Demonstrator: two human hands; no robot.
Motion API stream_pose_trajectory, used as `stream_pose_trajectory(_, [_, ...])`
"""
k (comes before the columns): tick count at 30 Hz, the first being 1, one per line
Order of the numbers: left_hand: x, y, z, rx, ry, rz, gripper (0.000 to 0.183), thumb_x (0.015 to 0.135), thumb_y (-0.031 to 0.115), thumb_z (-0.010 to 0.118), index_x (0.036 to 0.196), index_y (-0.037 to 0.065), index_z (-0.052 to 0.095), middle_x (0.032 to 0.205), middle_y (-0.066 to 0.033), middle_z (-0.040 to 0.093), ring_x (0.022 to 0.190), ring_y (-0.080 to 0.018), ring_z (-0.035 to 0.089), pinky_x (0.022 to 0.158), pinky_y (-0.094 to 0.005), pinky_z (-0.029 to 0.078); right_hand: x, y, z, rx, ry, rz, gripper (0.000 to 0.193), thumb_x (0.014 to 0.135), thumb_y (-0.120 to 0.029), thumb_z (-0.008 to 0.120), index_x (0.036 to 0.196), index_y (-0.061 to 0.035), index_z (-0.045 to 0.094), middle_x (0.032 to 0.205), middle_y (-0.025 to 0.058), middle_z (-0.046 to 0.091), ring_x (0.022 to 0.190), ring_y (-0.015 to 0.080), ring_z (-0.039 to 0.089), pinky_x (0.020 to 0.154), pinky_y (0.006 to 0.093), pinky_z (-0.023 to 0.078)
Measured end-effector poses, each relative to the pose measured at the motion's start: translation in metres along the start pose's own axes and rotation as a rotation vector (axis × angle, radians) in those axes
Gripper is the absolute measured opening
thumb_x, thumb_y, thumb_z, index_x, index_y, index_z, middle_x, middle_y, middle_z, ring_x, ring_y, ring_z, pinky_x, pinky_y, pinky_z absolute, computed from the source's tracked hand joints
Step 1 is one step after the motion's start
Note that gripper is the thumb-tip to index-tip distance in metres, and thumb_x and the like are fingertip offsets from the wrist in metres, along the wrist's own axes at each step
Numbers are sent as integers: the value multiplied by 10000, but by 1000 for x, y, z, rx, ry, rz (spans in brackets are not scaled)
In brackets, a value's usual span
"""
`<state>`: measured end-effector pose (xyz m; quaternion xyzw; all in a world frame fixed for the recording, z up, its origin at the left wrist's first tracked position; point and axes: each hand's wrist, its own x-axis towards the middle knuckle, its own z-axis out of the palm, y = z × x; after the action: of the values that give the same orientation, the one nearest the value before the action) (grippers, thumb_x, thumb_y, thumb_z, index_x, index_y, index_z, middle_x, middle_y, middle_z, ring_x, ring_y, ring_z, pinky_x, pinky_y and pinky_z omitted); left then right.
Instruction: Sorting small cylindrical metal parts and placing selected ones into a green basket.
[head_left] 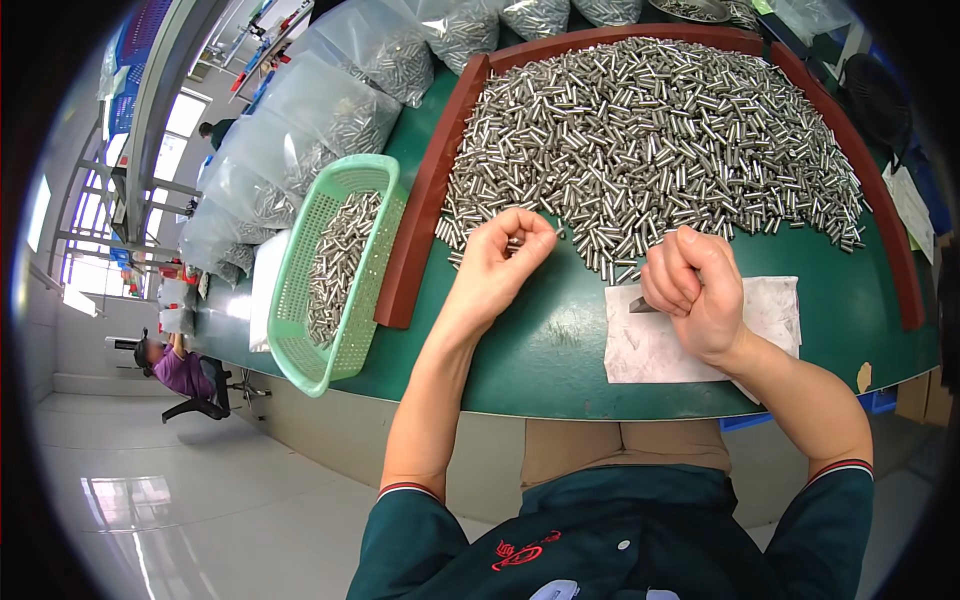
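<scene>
A wide heap of short shiny metal pins [650,140] covers the far half of the green table [540,350]. At the near left edge of the heap, my left hand [500,262] is closed in a pinch; a small metal pin end [560,233] shows at its fingertips. My right hand [698,290] is curled into a fist over a stained white paper sheet [770,330]. From the fist sticks out the end of a dark grey object [642,306]; the rest is hidden, so its kind cannot be told.
Brown-red rails [432,200] border the heap on the left, back and right. Left of them stands a light green perforated basket [290,345] with pins inside. Clear plastic bags [330,110] of pins line the table's left and back. A person [185,370] sits at the far left.
</scene>
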<state>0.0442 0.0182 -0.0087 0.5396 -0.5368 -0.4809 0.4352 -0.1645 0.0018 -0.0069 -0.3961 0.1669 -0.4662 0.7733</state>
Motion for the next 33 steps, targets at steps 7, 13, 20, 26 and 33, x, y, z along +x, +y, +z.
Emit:
stream_pose_trajectory(7, [1,-6,-9,-588,-164,-208,80,839,107,526,898,53,529,816,-62,540,547,-28,349,503,-158,313,-1,0,1,-3,3,3,409,864,-195,335,473,-97,266,418,3,288,392,83,222,390,234,201])
stream_pose_trajectory(13, [2,-4,-8,-579,-148,-226,102,838,95,521,918,32,529,807,-54,538,550,-31,357,507,-160,323,0,0,-1,-2,-2,4,415,868,-195,330,470,-98,263,416,2,288,389,84,221,391,235,202])
stream_pose_trajectory(20, [2,-5,-9,-594,-157,-237,135,846,109,515,944,18,533,787,-47,539,553,-33,365,502,-157,324,0,0,0,7,-1,7,413,866,-190,328,470,-97,261,415,4,287,389,85,220,392,236,203])
stream_pose_trajectory(26, [1,-3,-7,-599,-150,-248,154,846,113,515,962,12,532,791,-53,548,554,-33,371,499,-158,324,-1,0,0,8,1,9,409,868,-186,326,474,-95,265,418,4,289,390,84,220,391,236,203])
stream_pose_trajectory(33, [-14,9,20,129,-108,-45,102,812,74,548,877,-2,527,682,-11,547,591,-34,463,509,-173,359,0,1,0,21,-13,-9,403,867,-185,337,480,-93,276,425,-1,288,394,83,227,392,232,207])
